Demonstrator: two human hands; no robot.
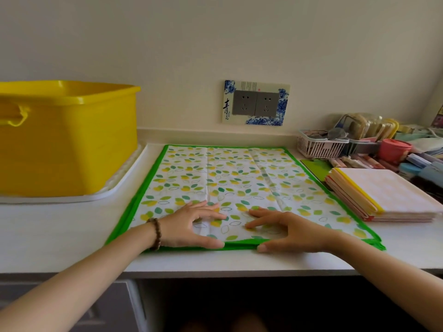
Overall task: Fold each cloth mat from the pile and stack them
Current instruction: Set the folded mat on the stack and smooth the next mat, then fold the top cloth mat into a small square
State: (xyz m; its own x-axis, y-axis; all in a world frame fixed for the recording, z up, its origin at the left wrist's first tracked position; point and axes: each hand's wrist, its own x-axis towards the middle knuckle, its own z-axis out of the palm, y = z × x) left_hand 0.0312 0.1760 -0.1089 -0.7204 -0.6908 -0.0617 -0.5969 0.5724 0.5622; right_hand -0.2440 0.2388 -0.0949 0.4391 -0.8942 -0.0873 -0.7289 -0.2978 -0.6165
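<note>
While your left hand [191, 226] and right hand [287, 230] press flat, fingers spread, gripping nothing, the leaf-print mat [239, 178] lies spread beneath and beyond them; the folded stack [393, 195] sits right of your right hand.

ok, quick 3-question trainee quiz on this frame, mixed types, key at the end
1. True or false: the leaf-print mat has a red border.
2. The stack of folded mats sits: A) left of the leaf-print mat, B) right of it, C) on top of it.
3. Fill in: the left hand and right hand rest on the mat's ____ edge (near/far).
Key: 1 false; 2 B; 3 near.
</note>
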